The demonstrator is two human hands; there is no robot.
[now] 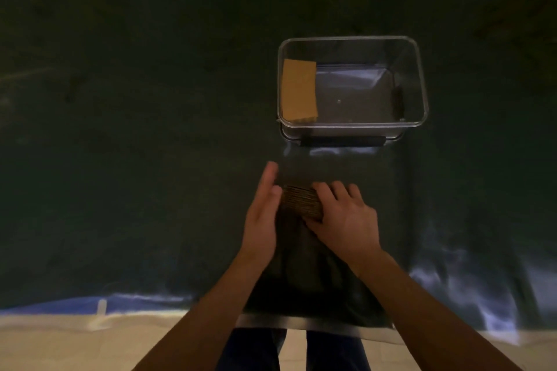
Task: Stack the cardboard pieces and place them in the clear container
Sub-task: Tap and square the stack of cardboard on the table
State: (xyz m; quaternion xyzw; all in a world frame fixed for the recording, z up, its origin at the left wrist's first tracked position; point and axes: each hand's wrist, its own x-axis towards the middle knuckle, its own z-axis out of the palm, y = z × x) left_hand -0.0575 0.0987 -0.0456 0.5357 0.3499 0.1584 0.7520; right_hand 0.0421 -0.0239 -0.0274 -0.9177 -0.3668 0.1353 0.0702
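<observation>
Two groups of cardboard were in view. One stack of cardboard pieces [301, 200] sat on the dark table [135, 144], near the person's edge, pressed between both hands; its layered edges showed as thin ridges facing the camera. The left hand [261, 214] stood flat and upright against the stack's left side, fingers straight and together, thumb tip touching the top corner, not curled around anything. The right hand [346, 217] lay over the stack's right side and top, fingers bent down across it in a loose grasp, thumb tucked at the near corner.

Beyond the hands, well apart from the stack, stood the clear container [422, 84], a rectangular tub with rounded corners and a dark handle [342, 141] folded down along its near wall. Inside it, a tan cardboard pile [299, 90] rested against the left wall, its top face plain and its near edge showing stacked layers. The remainder of the container's floor was bare, with only faint glints on the plastic.

The table's covering was dark and dimly lit, with pale reflections near the front edge. Below that edge, a light floor [60, 346] and the person's dark trouser legs [256, 352] were visible.
</observation>
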